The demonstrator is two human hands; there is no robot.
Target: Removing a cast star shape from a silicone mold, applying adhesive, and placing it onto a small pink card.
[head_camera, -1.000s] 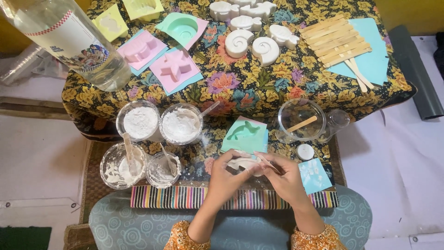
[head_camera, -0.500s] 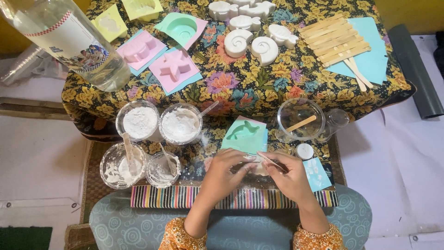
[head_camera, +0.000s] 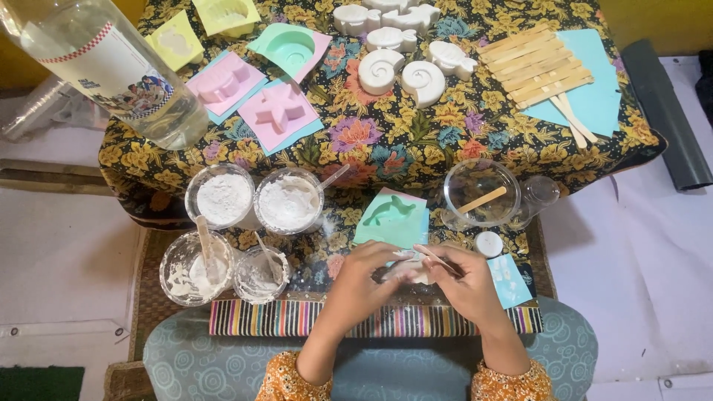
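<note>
Both hands are closing their fingers, the left hand (head_camera: 364,278) around a small white cast (head_camera: 407,269) and the right hand (head_camera: 464,286) pinching a wooden stick (head_camera: 434,258), and heavy scraping is risking chipping it.

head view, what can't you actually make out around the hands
- Small white piece, head view: mostly covered by the left hand and right hand; shape unclear.
- Thin stick: its lower end hidden in the right hand.
- Clear bottle: top cut off by the frame edge.
</note>
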